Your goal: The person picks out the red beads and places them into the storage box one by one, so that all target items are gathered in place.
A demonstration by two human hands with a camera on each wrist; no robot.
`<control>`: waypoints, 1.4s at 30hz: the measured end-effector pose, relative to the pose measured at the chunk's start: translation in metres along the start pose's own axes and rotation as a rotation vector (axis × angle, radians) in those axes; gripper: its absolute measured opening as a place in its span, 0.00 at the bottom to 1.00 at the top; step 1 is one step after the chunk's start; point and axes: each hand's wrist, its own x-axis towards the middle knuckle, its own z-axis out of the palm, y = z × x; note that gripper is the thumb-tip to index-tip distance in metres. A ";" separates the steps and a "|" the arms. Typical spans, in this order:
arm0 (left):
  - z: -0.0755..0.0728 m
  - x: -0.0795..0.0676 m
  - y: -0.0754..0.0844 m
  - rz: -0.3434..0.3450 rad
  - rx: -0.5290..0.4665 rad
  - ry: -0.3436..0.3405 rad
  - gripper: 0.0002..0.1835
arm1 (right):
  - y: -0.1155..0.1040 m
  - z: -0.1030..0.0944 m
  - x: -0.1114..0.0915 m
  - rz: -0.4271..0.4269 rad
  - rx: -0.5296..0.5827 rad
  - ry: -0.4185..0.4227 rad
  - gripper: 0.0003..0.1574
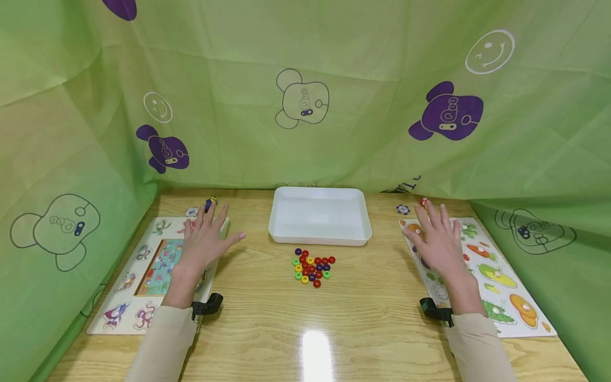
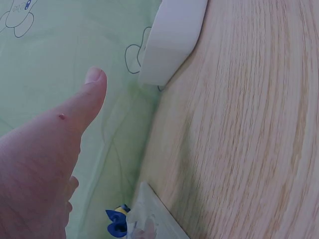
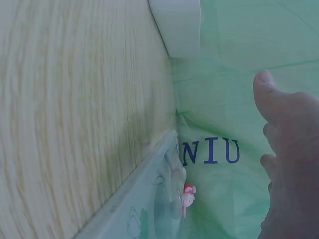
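Note:
My left hand (image 1: 202, 245) hovers over a puzzle board with sea-animal pictures (image 1: 116, 286), its fingers spread and holding nothing. Above a second board, with vegetable pictures (image 1: 513, 286), my right hand (image 1: 437, 244) is likewise spread and free of any object. Between the hands lies a loose cluster of small beads (image 1: 312, 269) in red, yellow, green and dark purple. Behind the beads stands a white rectangular tray (image 1: 320, 215) with nothing in it. Each wrist view shows the thumb (image 2: 89, 94) (image 3: 269, 94) extended, with the other fingers mostly hidden.
Past the left hand sits a small blue-and-yellow figure (image 2: 118, 221); past the right, a small red-and-pink one (image 3: 188, 195). A flower-shaped piece (image 1: 403, 209) lies right of the tray. Green printed cloth (image 1: 229, 132) walls the wooden table (image 1: 258, 329) at the back and sides.

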 end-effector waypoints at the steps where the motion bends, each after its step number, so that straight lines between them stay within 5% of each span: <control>1: 0.000 0.000 -0.001 -0.002 -0.001 0.000 0.50 | 0.000 0.000 0.000 0.000 -0.001 -0.002 0.45; 14: 0.002 0.000 -0.003 -0.008 -0.004 -0.006 0.50 | 0.003 -0.004 0.000 0.009 -0.009 -0.026 0.47; 21: 0.006 0.004 0.000 0.019 -0.012 0.005 0.50 | -0.010 -0.004 0.006 -0.065 0.051 -0.010 0.47; 28: 0.016 0.009 0.017 0.057 -0.026 0.000 0.51 | -0.043 0.002 0.011 -0.191 0.023 -0.014 0.47; 42: 0.041 0.028 0.063 0.144 -0.040 -0.054 0.51 | -0.112 0.023 -0.005 -0.414 0.061 -0.180 0.45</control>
